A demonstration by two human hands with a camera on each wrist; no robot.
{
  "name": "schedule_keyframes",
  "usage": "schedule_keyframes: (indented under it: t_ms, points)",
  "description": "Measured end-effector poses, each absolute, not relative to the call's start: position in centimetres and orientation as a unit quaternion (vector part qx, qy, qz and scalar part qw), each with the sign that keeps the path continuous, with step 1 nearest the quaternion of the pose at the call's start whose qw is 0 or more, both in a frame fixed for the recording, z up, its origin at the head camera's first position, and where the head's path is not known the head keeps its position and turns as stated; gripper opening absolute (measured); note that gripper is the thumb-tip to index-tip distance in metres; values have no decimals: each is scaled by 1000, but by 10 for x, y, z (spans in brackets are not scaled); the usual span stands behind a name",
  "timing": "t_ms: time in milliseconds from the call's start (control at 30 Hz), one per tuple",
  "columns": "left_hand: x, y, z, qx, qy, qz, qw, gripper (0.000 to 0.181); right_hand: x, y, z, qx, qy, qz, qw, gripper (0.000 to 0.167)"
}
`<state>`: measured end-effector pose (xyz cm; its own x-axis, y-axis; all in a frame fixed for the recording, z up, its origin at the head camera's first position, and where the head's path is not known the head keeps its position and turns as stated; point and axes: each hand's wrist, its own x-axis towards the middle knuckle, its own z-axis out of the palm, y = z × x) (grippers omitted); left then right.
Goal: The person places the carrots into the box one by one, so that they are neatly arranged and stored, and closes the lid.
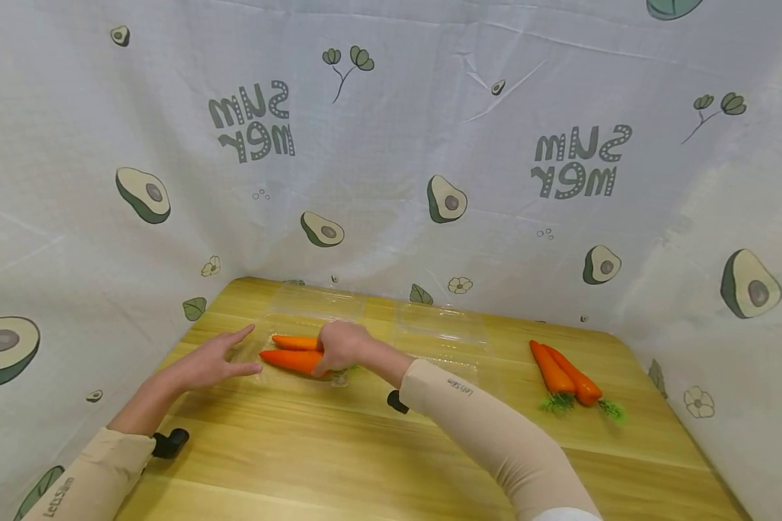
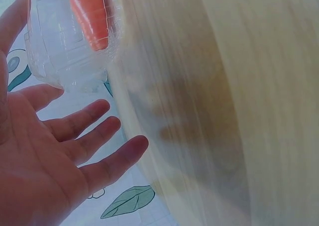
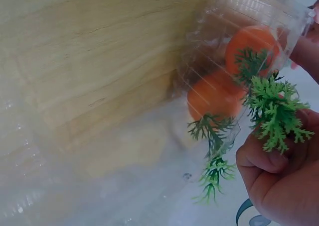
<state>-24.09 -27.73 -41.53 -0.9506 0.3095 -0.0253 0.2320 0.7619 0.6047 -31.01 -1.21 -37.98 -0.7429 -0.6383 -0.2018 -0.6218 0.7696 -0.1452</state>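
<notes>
Two orange carrots, a front one (image 1: pixel 289 361) and a rear one (image 1: pixel 295 343), lie side by side in a clear plastic clamshell box (image 2: pixel 52 42). My right hand (image 1: pixel 347 344) reaches over their thick ends and grips at the carrots, fingers curled. The right wrist view shows green leafy tops (image 3: pixel 276 111) against that hand, some hanging outside the box wall. Exactly which carrot is gripped is partly hidden. Beside the box's left end, my left hand (image 1: pixel 211 359) is spread with fingers apart, holding nothing; its fingertips are close to the plastic.
A second clear box, its lid (image 1: pixel 439 322) folded back, stands to the right, partly behind my right forearm. Two more carrots (image 1: pixel 563 376) with green tops lie on the wooden table (image 1: pixel 300 463) at the right. A white printed curtain (image 1: pixel 378 145) encloses the table.
</notes>
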Motion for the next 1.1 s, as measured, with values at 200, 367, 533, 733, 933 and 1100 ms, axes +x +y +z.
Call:
schedule_keyframes:
  t_ms: [200,367,533,733,933,1100]
  points:
    - [-241,-277,-415,148,936,315,60,92,-308,-15,-383,-324,939,-27,112,39]
    - [-242,-277,-416,145,937,312,64,94,-307,-17,-388,-314,943,-13,108,36]
    - [-242,-278,-417,144,938,309,60,93,-307,-15,-386,-307,945,-26,113,38]
    - [-241,-279,-416,143,938,310,59,91,-308,-10,-379,-303,946,-44,102,29]
    - [-241,-279,-418,139,938,312,66,91,-315,4,-369,-285,947,-122,86,37]
    - [-242,-279,-417,139,938,311,65,92,-328,16,-364,-244,941,-225,66,35]
